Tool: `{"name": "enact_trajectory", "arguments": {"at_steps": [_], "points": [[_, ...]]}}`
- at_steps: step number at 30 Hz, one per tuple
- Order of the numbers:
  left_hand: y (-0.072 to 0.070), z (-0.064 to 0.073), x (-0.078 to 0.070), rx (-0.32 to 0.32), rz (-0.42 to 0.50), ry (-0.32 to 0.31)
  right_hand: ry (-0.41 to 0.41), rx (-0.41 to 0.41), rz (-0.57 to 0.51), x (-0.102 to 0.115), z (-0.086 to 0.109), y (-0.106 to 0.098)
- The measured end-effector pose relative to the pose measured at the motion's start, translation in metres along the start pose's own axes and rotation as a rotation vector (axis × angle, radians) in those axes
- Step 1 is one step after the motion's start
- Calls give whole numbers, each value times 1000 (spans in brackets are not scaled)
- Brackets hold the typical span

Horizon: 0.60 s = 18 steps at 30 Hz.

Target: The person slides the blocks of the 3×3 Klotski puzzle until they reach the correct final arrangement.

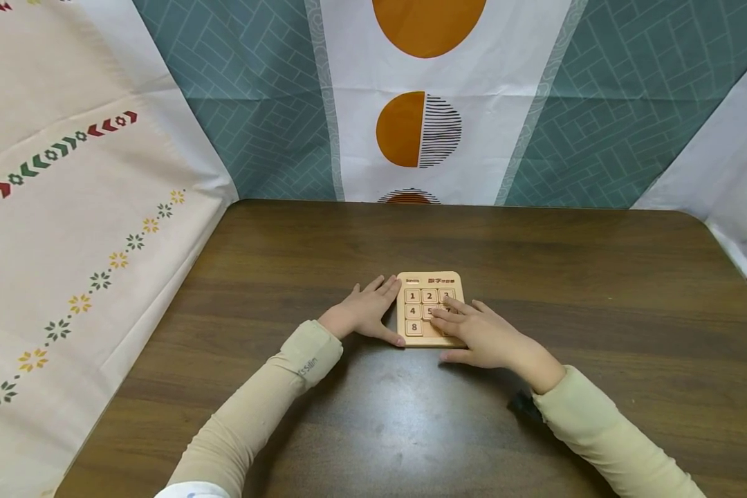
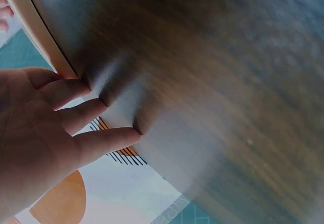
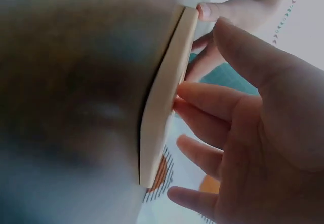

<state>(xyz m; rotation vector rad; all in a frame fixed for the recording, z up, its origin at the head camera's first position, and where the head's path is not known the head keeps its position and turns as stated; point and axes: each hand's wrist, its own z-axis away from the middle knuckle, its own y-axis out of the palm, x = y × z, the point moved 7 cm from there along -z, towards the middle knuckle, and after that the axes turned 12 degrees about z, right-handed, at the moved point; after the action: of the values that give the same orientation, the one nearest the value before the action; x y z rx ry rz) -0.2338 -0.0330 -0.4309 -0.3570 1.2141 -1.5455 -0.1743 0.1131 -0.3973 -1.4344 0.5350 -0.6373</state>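
A big brown table (image 1: 597, 277) fills the low part of the frame. The right hand (image 1: 487, 339) is loose, the left hand (image 1: 364, 311) spread wide. Both touch the wooden board (image 1: 425, 279), mid-frame, with little number tiles (image 1: 413, 310).

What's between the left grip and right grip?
The wooden number board. Head view: left grip at its left edge, right grip over its right part; left column of tiles (1, 4, 8) uncovered.
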Motion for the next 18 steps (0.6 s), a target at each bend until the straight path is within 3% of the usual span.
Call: {"name": "enact_trajectory", "arguments": {"at_steps": [11,18], "points": [[-2,1,0,-2,1,-4,-59,34,-32,11,13,2],[0,1,0,1,8,-2,103,-29,59,-12,13,-4]]}}
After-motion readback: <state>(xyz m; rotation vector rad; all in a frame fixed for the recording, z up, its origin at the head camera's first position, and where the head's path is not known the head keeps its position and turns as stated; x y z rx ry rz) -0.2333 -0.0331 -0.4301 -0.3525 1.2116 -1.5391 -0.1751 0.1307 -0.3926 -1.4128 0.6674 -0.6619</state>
